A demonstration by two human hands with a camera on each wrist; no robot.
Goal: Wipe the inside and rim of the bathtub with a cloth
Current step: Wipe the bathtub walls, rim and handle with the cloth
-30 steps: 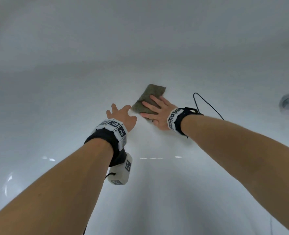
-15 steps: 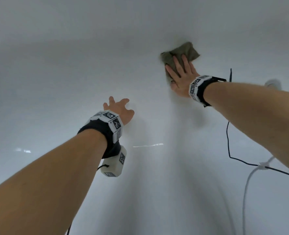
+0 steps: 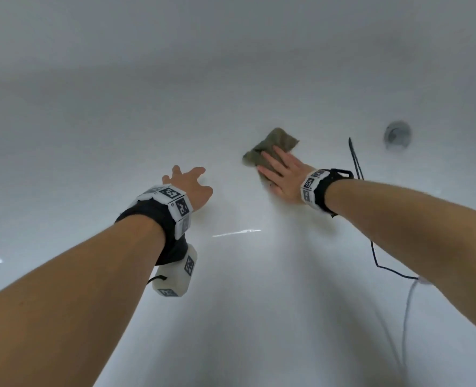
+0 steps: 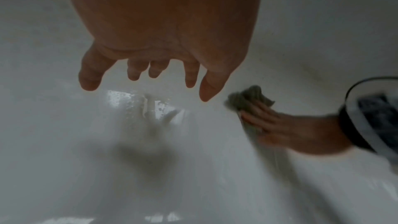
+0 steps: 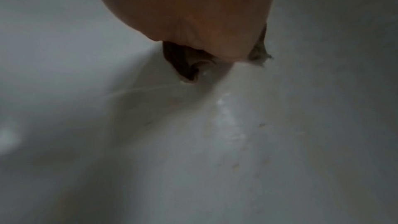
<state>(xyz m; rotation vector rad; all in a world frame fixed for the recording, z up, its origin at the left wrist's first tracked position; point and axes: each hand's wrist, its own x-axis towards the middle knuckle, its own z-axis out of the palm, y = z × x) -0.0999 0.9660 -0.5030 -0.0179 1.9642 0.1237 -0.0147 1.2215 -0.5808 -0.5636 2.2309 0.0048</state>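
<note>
I look down into a white bathtub (image 3: 119,135). My right hand (image 3: 280,170) lies flat with straight fingers on an olive-green cloth (image 3: 276,141), pressing it against the tub's inner surface. The same cloth (image 4: 247,96) shows under the right hand (image 4: 280,125) in the left wrist view, and a dark fold of the cloth (image 5: 185,62) peeks from under the palm in the right wrist view. My left hand (image 3: 188,182) is spread with relaxed fingers (image 4: 90,77) over the tub surface to the left, holding nothing.
A round metal drain fitting (image 3: 398,134) sits on the tub to the right of the cloth. A thin black cable (image 3: 355,160) and a white cable (image 3: 408,308) hang from my right arm. Wet streaks (image 4: 150,103) glisten on the tub floor.
My right hand swept the cloth up the tub wall half a second ago and has now dragged it back down toward the floor. The left hand has stayed spread in place.
</note>
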